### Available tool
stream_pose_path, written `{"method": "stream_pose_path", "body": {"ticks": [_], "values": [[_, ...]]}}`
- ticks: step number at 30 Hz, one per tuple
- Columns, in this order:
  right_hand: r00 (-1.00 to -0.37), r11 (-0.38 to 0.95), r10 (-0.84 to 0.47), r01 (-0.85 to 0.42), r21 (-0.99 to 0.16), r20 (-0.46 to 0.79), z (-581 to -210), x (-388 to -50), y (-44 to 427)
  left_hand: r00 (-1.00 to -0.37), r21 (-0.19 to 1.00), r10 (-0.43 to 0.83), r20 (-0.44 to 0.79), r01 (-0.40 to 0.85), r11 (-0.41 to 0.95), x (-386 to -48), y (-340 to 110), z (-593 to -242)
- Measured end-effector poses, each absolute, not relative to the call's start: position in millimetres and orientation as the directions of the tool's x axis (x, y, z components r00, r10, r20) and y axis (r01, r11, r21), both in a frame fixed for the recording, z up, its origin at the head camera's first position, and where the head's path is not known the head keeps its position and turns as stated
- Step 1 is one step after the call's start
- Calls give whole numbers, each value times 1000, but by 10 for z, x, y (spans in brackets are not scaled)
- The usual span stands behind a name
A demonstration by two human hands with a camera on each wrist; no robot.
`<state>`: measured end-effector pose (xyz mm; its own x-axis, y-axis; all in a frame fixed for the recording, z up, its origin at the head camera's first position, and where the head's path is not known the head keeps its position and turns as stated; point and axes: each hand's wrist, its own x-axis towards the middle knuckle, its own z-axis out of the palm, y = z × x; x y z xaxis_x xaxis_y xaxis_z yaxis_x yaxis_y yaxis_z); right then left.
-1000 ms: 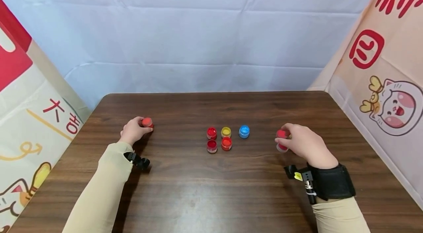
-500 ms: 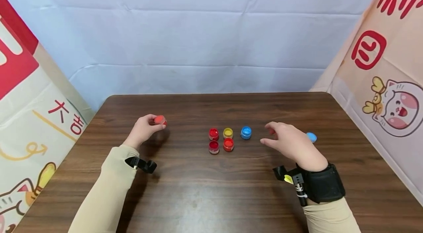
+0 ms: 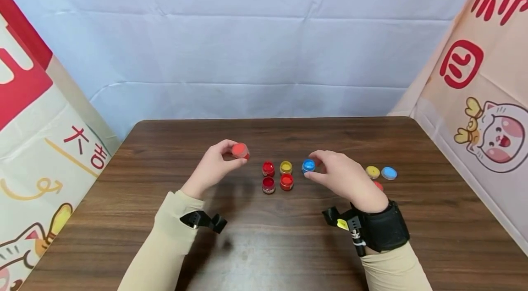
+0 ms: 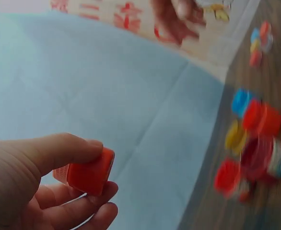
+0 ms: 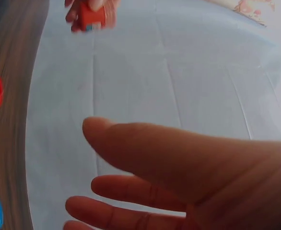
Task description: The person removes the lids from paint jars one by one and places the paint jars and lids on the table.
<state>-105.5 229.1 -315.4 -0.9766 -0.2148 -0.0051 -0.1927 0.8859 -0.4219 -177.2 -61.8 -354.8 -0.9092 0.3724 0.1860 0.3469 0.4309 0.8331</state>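
My left hand holds a small orange-red paint jar above the table. In the left wrist view, the thumb and fingers pinch that jar by its sides. My right hand hovers over the table, its fingertips beside a blue paint jar. Nothing lies between the spread thumb and fingers of this hand in the right wrist view. Left of the blue jar stand a yellow jar, a bright red jar, a dark red jar and an orange-red jar.
Behind my right hand lie a yellow lid, a blue lid and a partly hidden red lid. The brown wooden table ends at a pale cloth backdrop, with printed cloths at both sides.
The left hand has lifted the orange-red jar and carried it right, toward the other jars. My right hand has left the red lid and moved left to the blue jar.
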Motion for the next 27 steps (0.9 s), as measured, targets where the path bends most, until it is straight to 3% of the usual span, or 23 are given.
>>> {"method": "stream_pose_path", "body": {"ticks": [10,18,27], "values": [[-929,711,-303,-370,-598,213,-3197,-1031,1995,-863,757,409,295,472,451,-1417,-208,-3478],[-907,636,-351,-413,-652,232,-3252,-1009,1878,-801,613,424,423,597,517,-1282,-73,-3523],[-912,613,-342,-400,-682,228,-3301,-1008,1837,-688,366,421,591,694,621,-1191,11,-3532]]}}
